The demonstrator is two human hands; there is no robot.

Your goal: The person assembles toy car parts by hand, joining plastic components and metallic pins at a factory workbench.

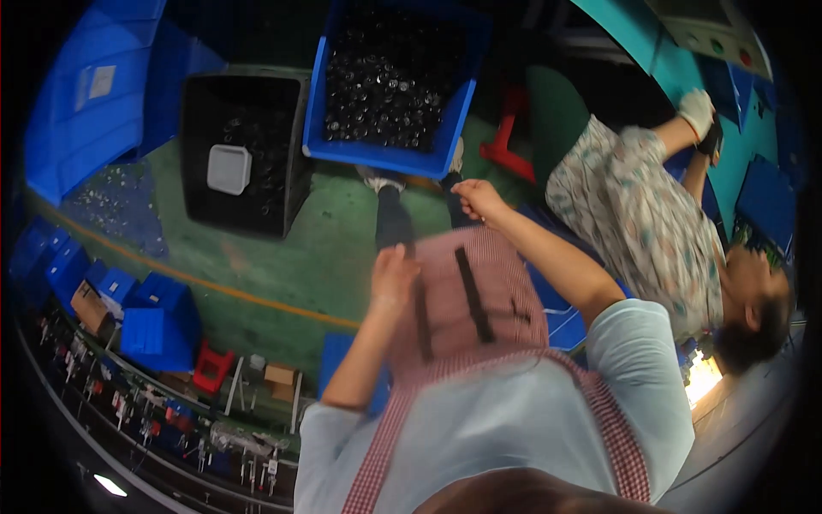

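Observation:
My right hand [482, 202] is raised over the front of my apron, just below the near edge of a blue bin [377, 161]. Its fingers are curled in a pinch, and anything between them is too small to make out. Lower and further left, my left hand [395, 276] hangs beside the red-checked apron [505, 265], smeared by motion, so its fingers do not read clearly. Many small round black parts [385, 94] with shiny centres fill the blue bin. Neither hand touches the bin.
Left of the blue bin stands a black bin [295, 154] with dark parts and a white tray [229, 168] inside. A red stool [505, 141] is on the right, near a seated co-worker [642, 214] in a white glove. Blue crates [158, 330] line the lower left.

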